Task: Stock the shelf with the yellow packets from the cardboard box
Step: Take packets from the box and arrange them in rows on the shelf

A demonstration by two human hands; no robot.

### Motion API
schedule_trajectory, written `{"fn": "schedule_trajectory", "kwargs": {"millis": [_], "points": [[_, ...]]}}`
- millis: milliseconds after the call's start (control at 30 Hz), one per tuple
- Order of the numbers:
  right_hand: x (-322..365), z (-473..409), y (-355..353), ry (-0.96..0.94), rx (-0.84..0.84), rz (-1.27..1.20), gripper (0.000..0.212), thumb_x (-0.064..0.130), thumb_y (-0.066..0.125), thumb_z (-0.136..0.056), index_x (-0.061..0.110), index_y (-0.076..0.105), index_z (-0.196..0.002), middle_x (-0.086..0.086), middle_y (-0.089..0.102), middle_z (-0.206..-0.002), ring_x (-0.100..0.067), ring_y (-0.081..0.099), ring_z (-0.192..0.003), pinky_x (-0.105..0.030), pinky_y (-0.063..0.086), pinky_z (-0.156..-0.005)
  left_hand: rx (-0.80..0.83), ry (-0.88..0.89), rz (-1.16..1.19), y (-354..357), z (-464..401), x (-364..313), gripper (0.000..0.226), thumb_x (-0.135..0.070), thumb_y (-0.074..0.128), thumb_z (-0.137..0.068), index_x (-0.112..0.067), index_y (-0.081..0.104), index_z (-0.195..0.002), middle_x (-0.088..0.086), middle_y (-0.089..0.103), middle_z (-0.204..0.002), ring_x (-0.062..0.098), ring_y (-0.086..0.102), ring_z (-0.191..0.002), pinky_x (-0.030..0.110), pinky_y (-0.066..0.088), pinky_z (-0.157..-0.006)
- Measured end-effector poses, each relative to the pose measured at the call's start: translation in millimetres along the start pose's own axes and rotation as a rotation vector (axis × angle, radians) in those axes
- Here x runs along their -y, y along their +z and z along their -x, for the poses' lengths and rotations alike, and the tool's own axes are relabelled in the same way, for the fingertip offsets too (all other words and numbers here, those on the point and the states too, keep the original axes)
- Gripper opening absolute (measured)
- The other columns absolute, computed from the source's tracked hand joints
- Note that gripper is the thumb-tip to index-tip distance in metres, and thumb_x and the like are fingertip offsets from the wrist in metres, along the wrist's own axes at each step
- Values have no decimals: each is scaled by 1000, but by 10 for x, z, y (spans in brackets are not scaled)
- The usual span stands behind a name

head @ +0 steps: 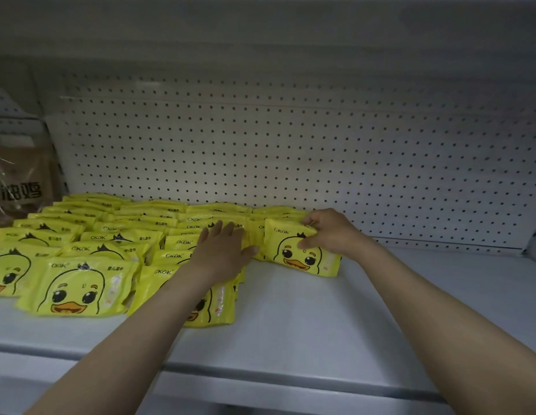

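Shelf: we see the white shelf (290, 319) with a pegboard back (290, 151); its right half, from 3 to 5 o'clock, is still bare.
Stock in place: rows of yellow packets (117, 235) fill the shelf from 9 to 11 o'clock, leaning back in files with the duck faces towards us.
Packet in hand: the front packet (302, 256) of the rightmost file stands just right of centre, about 1 o'clock from the middle of the shelf.
Right hand: our right hand (329, 232) pinches this packet at its top right corner, thumb on the face and fingers curled behind.
Left hand: our left hand (222, 253) lies flat with straight fingers on the tops of the neighbouring file at 12 o'clock, holding nothing.
Cardboard box: we cannot see it in this view.
Side item: a brown bag (18, 175) stands at 10 o'clock, beyond the rows.
Step in hand: we judge that we are seating the packet at the front of its file.
Doing it well: we keep the flat left palm steadying the neighbours, press the packet back until it touches the one behind, and square its lower edge with the other fronts.
Risk: we judge that a loose lean may let the file slide forward.
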State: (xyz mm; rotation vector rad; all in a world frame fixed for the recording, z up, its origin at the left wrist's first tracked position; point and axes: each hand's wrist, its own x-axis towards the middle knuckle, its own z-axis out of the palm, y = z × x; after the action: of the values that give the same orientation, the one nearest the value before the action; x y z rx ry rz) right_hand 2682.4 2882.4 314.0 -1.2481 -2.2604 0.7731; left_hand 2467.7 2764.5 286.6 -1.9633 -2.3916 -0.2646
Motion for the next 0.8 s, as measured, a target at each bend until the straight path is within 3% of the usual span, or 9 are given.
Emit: {"fn": "schedule_trajectory", "kwargs": {"millis": [167,267,567,800], "points": [[103,-74,107,-61,29,151,60,23,90,-69,22,65,-123,0,62,-128,-13,56,-119,-28,44,-101,-29,18,-1,58,63,41,67,-59,24,-98,-21,19,-153,4,6,-162,26,-2,-149,45,-2,-121],[139,-90,167,-109,-26,262,61,27,88,-70,24,64,-127,1,63,-128,-15,57,-118,-33,47,-101,-63,21,6,97,74,38,66,-59,23,-98,-22,22,-152,5,8,-162,27,-1,-149,45,-2,-120],[90,-112,369,-142,-188,273,58,24,87,-70,28,65,-123,4,64,-119,-14,57,-113,-32,47,-94,-101,25,-15,158,82,38,67,-61,22,-97,-21,24,-151,7,11,-162,30,0,-149,48,-1,-120],[89,-55,485,-144,-263,394,57,27,79,-79,23,58,-132,0,55,-128,-20,42,-125,-31,38,-98,-110,40,-7,192,64,54,68,-61,22,-97,-20,26,-151,8,11,-161,31,1,-149,49,0,-120]]}}
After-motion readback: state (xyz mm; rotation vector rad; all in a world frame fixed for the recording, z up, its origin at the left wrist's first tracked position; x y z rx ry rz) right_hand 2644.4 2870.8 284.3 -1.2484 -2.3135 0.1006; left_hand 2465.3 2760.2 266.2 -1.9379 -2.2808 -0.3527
